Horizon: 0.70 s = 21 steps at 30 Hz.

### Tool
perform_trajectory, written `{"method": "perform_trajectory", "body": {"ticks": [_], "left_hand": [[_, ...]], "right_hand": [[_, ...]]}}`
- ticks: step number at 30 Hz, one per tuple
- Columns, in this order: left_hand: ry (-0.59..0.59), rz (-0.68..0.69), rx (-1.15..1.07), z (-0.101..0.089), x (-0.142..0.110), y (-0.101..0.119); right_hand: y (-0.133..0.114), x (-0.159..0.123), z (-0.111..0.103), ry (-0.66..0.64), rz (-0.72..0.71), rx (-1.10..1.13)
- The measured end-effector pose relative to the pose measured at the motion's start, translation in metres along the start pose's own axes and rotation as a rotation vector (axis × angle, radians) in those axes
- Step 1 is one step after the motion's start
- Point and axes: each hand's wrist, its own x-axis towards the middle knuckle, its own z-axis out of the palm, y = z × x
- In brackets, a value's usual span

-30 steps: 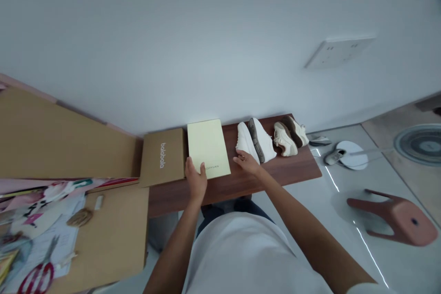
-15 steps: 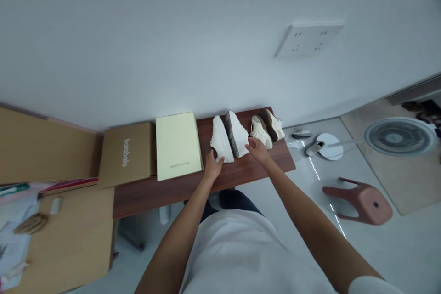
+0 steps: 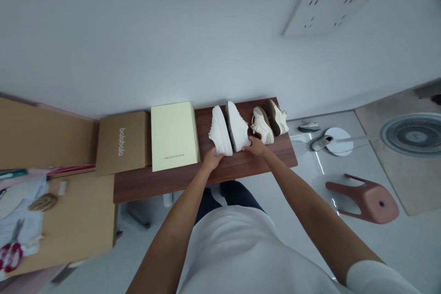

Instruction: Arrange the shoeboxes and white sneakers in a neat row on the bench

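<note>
While the pair of white shoes [image 3: 227,129] lies on its sides on the wooden bench [image 3: 262,165], its near heels are gripped by the left hand [image 3: 212,160] and right hand [image 3: 257,147], right of the pale yellow box [image 3: 174,135].

Head cam, looks fwd/down over bench [image 3: 206,179], mid-range

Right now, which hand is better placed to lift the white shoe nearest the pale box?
Left. The left hand already touches that shoe; the right hand is at its mate.
</note>
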Motion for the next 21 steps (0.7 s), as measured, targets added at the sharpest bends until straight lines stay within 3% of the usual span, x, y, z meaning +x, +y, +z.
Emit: {"method": "perform_trajectory", "body": {"ticks": [11, 21], "left_hand": [[0.1, 0.23, 0.225, -0.015, -0.003, 0.031], [0.042, 0.295, 0.693, -0.015, -0.01, 0.052]], "right_hand": [[-0.034, -0.009, -0.021, -0.065, -0.294, -0.197], [-0.079, -0.037, 0.005, -0.065, -0.289, -0.677]]}}
